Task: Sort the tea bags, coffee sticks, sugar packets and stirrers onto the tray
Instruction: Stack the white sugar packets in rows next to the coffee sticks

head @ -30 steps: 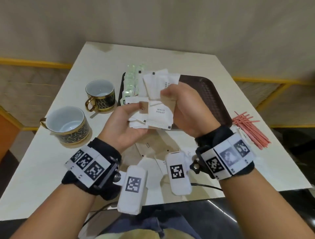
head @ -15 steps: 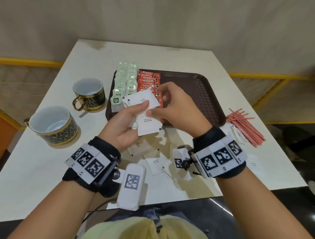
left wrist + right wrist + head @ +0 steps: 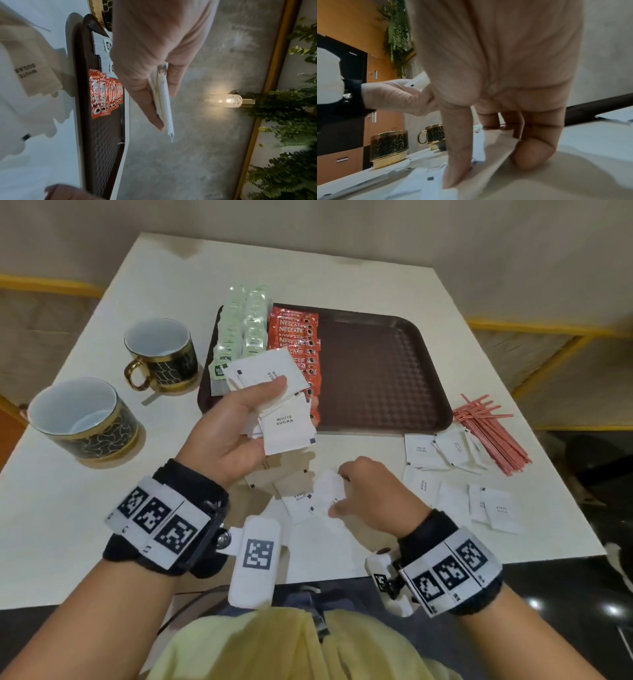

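My left hand [image 3: 262, 402] holds a fanned stack of white sugar packets [image 3: 286, 419] above the near left corner of the brown tray [image 3: 383, 371]. In the left wrist view the stack of sugar packets [image 3: 163, 102] shows edge-on between thumb and fingers. Green tea bags [image 3: 248, 332] and red coffee sticks [image 3: 298, 337] lie in rows on the tray's left side. My right hand [image 3: 339, 491] is down on the table and pinches a loose sugar packet [image 3: 327, 491]. Its thumb [image 3: 457, 162] presses on top while curled fingers lift the edge. Red stirrers [image 3: 489, 433] lie right of the tray.
Several loose sugar packets [image 3: 445, 451] lie on the white table [image 3: 85, 508] between the tray and the front edge. Two black-and-gold cups [image 3: 82, 419] [image 3: 161, 354] stand at the left. The tray's right half is bare.
My right hand has left the stack and dropped to the loose packets near the table's front edge. The left hand keeps the stack, a little lower and nearer.
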A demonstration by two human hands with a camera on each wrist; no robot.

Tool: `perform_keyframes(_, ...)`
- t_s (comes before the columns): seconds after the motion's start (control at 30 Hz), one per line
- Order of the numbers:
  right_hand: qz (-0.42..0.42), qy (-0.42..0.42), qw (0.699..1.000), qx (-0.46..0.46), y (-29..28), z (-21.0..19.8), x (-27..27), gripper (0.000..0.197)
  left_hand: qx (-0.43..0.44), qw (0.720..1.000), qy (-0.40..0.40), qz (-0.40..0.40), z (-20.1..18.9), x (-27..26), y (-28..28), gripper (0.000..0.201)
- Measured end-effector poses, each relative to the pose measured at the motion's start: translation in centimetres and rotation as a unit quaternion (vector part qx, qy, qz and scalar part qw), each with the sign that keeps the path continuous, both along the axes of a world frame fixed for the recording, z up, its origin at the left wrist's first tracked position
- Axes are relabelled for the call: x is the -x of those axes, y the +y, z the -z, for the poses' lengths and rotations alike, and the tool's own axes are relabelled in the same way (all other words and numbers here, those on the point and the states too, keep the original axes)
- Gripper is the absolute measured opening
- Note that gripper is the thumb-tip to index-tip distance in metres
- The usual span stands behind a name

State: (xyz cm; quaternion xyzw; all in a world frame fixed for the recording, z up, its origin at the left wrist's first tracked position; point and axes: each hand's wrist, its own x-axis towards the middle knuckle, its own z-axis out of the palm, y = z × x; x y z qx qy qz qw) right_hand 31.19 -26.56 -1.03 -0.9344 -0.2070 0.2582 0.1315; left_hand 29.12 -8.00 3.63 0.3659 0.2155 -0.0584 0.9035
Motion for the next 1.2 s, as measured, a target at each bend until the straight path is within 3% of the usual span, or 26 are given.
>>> perform_keyframes(0.13, -0.037, -0.001, 0.999, 0.009, -0.6, -1.3, -0.2, 0.038, -0.025, 0.999, -0.004, -0.044, -0.2, 0.5, 1.5, 0.044)
perform_keyframes(0.27, -0.117, 0.019, 0.993, -0.024, 0.5, -3.5, 0.1, 0.026, -0.04, 0.996, -0.007, -0.083, -0.4, 1.8, 3.5, 0.021)
perform_keyframes(0.33, -0.159, 0.013, 0.987, -0.027, 2.1, -3.0, 0.7, 0.01, -0.038, 0.993, -0.003, -0.108, -0.3, 2.4, 4.3, 0.018)
perform_keyframes(0.43, -0.206, -0.046, 0.977, 0.027, 3.8, -0.8, 1.5, 0.03, -0.029, 0.991, 0.004, -0.13, 0.1, 3.5, 5.0, 0.022)
perform_keyframes(0.5, -0.19, -0.062, 0.98, 0.021, 4.4, -0.3, 1.2, 0.034, -0.021, 0.99, 0.004, -0.137, 0.3, 4.3, 5.1, 0.023)
perform_keyframes(0.7, -0.142, -0.056, 0.987, -0.043, 4.4, -0.5, -0.5, 0.019, 0.004, 0.992, 0.001, -0.125, 0.5, 4.9, 4.7, 0.03)
perform_keyframes(0.8, -0.064, -0.076, 0.987, -0.123, 3.4, -2.6, -1.9, 0.025, 0.02, 0.992, 0.002, -0.123, 0.4, 4.7, 4.7, 0.038)
perform_keyframes(0.87, 0.001, -0.095, 0.971, -0.221, 3.1, -5.3, -2.6, 0.026, 0.03, 0.992, 0.004, -0.12, 0.3, 4.4, 4.6, 0.041)
perform_keyframes(0.97, 0.068, -0.05, 0.899, -0.429, 3.5, -9.1, -2.8, 0.028, 0.023, 0.996, -0.001, -0.085, 0.0, 3.8, 3.8, 0.036)
perform_keyframes(1.03, 0.074, -0.001, 0.861, -0.503, 4.4, -10.1, -2.8, 0.026, 0.013, 0.999, -0.015, -0.041, -0.1, 3.3, 3.0, 0.043)
perform_keyframes(1.1, 0.075, 0.043, 0.853, -0.514, 5.6, -10.0, -2.9, 0.024, 0.02, 0.999, -0.035, -0.014, -0.5, 2.5, 2.2, 0.046)
perform_keyframes(1.2, 0.077, 0.035, 0.87, -0.485, 6.6, -9.1, -3.3, 0.026, 0.038, 0.997, -0.06, 0.007, -1.1, 1.5, 1.8, 0.047)
